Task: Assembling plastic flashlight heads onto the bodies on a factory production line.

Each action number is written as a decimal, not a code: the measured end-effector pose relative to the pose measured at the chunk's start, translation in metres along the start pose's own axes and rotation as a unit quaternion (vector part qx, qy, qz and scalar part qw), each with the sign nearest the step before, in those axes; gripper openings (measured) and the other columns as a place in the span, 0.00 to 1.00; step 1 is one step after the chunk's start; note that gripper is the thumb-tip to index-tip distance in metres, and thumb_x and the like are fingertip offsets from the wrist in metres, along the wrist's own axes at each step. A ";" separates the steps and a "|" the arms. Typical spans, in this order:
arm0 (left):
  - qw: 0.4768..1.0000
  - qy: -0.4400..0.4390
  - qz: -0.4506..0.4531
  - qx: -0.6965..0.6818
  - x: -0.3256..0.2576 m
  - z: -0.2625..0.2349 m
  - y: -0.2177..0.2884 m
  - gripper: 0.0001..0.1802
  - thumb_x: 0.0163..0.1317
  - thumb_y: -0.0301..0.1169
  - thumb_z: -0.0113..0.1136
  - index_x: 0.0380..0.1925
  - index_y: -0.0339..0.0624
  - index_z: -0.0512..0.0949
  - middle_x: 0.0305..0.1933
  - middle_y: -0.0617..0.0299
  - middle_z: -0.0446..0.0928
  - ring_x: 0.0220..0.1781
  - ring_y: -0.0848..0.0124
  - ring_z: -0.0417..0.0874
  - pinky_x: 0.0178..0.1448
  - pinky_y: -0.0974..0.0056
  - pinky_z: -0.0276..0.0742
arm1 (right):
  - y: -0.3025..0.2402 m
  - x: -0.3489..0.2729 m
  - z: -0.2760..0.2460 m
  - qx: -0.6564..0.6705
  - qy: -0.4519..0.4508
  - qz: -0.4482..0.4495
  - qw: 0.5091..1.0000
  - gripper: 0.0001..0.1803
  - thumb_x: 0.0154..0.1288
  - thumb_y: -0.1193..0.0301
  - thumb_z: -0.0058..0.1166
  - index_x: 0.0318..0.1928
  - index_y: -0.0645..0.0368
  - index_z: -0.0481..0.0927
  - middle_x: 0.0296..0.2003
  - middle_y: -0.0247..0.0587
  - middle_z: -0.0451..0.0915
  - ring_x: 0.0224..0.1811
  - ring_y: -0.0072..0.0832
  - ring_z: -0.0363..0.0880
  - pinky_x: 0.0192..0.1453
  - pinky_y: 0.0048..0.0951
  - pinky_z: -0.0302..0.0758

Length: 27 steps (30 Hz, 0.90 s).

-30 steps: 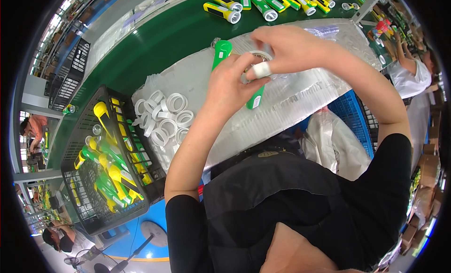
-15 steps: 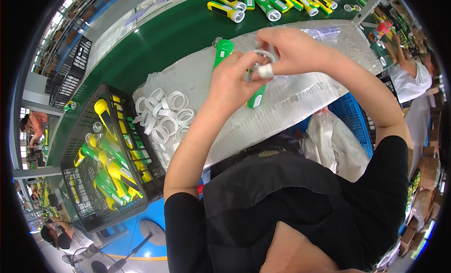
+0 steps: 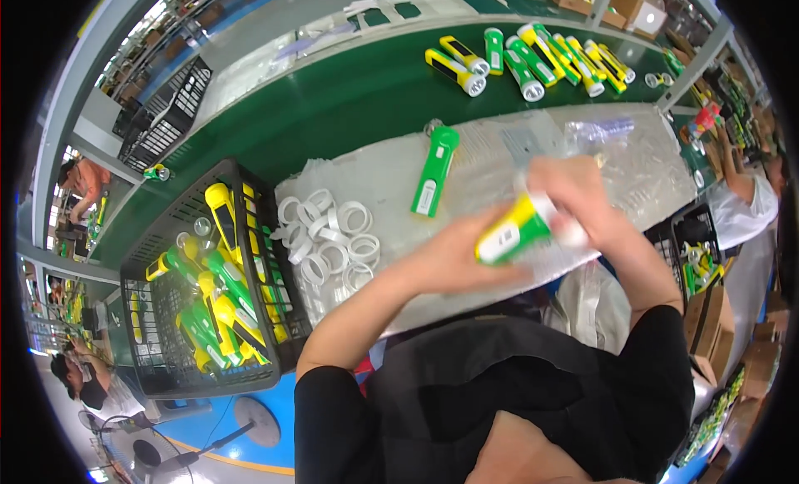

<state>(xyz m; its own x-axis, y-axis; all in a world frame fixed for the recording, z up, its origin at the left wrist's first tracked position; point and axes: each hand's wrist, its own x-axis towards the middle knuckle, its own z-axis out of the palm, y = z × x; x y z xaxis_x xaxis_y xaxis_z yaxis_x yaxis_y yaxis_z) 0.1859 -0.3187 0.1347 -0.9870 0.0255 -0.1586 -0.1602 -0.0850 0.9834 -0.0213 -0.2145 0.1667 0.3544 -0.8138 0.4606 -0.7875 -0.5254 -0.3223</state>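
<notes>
Both hands grip one green-and-yellow flashlight (image 3: 514,232) above the counter's (image 3: 349,109) near edge — left hand (image 3: 466,263) closed under the body, right hand (image 3: 583,205) wrapped round its head — steadying it near loose white rings (image 3: 329,243).

A green flashlight (image 3: 434,181) lies alone on the clear plastic sheet (image 3: 499,151) over the surface, with a heap of white rings (image 3: 329,243) near the sheet's left edge. A black crate (image 3: 208,284) of yellow and green flashlights stands off the surface's left end. More flashlights (image 3: 533,55) line the green belt (image 3: 333,101) along the far edge.
</notes>
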 end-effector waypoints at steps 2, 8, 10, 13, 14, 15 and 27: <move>0.860 0.323 0.156 0.362 0.041 -0.038 -0.031 0.44 0.52 0.39 0.71 0.66 0.38 0.62 0.47 0.44 0.80 0.45 0.47 0.83 0.49 0.54 0.79 | 0.051 0.019 0.041 -0.018 0.151 0.189 0.970 0.23 0.69 0.49 0.40 0.45 0.52 0.78 0.31 0.46 0.81 0.36 0.47 0.81 0.38 0.41 0.76; 0.655 0.524 0.229 0.495 0.039 -0.119 -0.039 0.41 0.52 0.39 0.72 0.63 0.38 0.64 0.58 0.40 0.69 0.59 0.46 0.72 0.59 0.51 0.72 | 0.143 0.101 0.094 0.020 0.245 0.246 0.938 0.22 0.68 0.49 0.45 0.51 0.49 0.77 0.37 0.46 0.83 0.42 0.46 0.82 0.45 0.40 0.76; 0.613 0.591 0.181 0.492 0.027 -0.116 -0.040 0.40 0.53 0.38 0.71 0.63 0.37 0.64 0.60 0.40 0.68 0.61 0.46 0.69 0.62 0.50 0.70 | 0.166 0.119 0.099 0.059 0.287 0.342 0.893 0.23 0.66 0.52 0.49 0.54 0.52 0.76 0.36 0.50 0.83 0.41 0.46 0.82 0.45 0.40 0.76; 0.709 0.502 0.058 0.491 0.034 -0.088 -0.057 0.40 0.53 0.42 0.69 0.64 0.40 0.64 0.57 0.42 0.70 0.57 0.47 0.73 0.57 0.49 0.73 | 0.220 0.114 0.115 -0.085 0.213 0.368 0.901 0.24 0.64 0.53 0.53 0.54 0.55 0.75 0.38 0.50 0.82 0.44 0.42 0.82 0.46 0.40 0.77; 0.777 0.422 -0.044 0.465 0.038 -0.077 -0.059 0.40 0.54 0.43 0.69 0.64 0.41 0.64 0.55 0.42 0.70 0.55 0.47 0.75 0.55 0.49 0.74 | 0.236 0.106 0.123 -0.230 0.134 0.352 0.897 0.24 0.64 0.53 0.53 0.53 0.56 0.75 0.39 0.49 0.82 0.45 0.40 0.81 0.46 0.41 0.77; 0.789 0.391 -0.039 0.472 0.039 -0.075 -0.070 0.40 0.54 0.44 0.67 0.64 0.43 0.64 0.49 0.43 0.73 0.49 0.47 0.78 0.50 0.50 0.76 | 0.236 0.101 0.131 -0.357 0.179 0.264 0.878 0.22 0.62 0.54 0.55 0.49 0.55 0.77 0.42 0.45 0.81 0.47 0.39 0.80 0.46 0.42 0.78; 0.878 0.410 0.192 0.152 0.021 0.007 -0.096 0.29 0.63 0.34 0.62 0.60 0.34 0.65 0.46 0.47 0.79 0.41 0.62 0.84 0.37 0.61 0.79 | 0.032 0.006 0.117 0.491 0.108 0.434 0.748 0.28 0.64 0.48 0.57 0.48 0.62 0.76 0.35 0.38 0.79 0.35 0.22 0.77 0.37 0.26 0.74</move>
<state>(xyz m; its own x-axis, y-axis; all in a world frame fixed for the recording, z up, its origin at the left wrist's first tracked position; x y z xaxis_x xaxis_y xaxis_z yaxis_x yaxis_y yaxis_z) 0.1807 -0.3028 0.0379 -0.6636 -0.6841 0.3028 0.0739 0.3428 0.9365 0.0142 -0.2655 0.0627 -0.2487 -0.9508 -0.1849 0.1130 0.1610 -0.9805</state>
